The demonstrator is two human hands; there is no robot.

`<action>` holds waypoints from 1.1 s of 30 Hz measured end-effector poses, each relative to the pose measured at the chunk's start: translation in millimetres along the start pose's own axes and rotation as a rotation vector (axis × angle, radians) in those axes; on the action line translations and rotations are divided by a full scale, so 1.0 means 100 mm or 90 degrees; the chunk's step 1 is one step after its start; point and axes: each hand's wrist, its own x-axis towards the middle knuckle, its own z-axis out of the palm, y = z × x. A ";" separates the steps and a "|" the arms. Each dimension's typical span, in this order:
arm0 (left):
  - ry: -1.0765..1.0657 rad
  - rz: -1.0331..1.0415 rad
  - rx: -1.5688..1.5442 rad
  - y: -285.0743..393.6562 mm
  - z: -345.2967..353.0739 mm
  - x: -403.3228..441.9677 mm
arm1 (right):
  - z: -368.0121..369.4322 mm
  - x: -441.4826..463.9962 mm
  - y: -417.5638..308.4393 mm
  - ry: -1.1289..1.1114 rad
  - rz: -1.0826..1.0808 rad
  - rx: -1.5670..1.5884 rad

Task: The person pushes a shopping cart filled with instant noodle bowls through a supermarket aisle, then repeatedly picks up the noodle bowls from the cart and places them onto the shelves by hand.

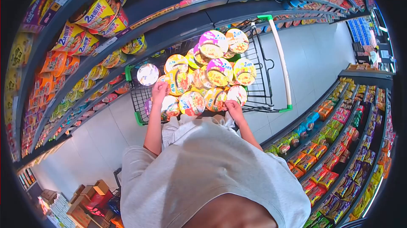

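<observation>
Instant noodle cups with round, bright lids are heaped in a black wire shopping cart in front of me. On the heap's left side, my left hand has its fingers bent at the rim of an orange-lidded noodle cup. My right hand is at the near right edge, its fingers curled against a pale-lidded noodle cup. Between the hands lie more cups, including a yellow-and-red one. A purple-lidded cup sits high on the far side. Glare washes out a silvery lid at the left.
Shelves of noodle cups rise along the left and far side. To the right, a lower rack holds rows of bagged noodles. The cart's white handle points right. Cardboard boxes are stacked behind at lower left.
</observation>
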 end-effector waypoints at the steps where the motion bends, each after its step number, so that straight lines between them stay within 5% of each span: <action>1: -0.019 0.015 0.025 -0.03 0.09 -0.05 | -0.03 -0.03 0.00 0.018 -0.015 -0.011; 4: -0.089 0.073 0.097 -0.11 0.40 -0.18 | -0.18 -0.11 0.00 0.071 -0.066 -0.063; 11: -0.276 0.132 0.336 -0.18 1.00 -0.68 | -0.53 -0.32 -0.37 0.188 -0.296 -0.590; 14: -0.380 0.096 0.422 -0.22 1.12 -0.82 | -0.85 -0.22 -0.24 0.021 -0.241 -0.776; 17: -0.449 0.116 0.603 -0.32 1.23 -0.88 | -1.02 -0.26 -0.29 -0.033 -0.274 -0.838; 22: -0.462 0.056 0.632 -0.54 1.37 -0.99 | -1.03 -0.30 -0.25 -0.031 -0.318 -0.828; 29: -0.499 0.166 0.855 -0.54 1.56 -1.01 | -1.12 -0.27 0.03 -0.033 -0.316 -0.890; 33: -0.559 0.252 0.801 -0.69 1.57 -0.89 | -1.22 -0.17 0.35 0.020 -0.357 -0.833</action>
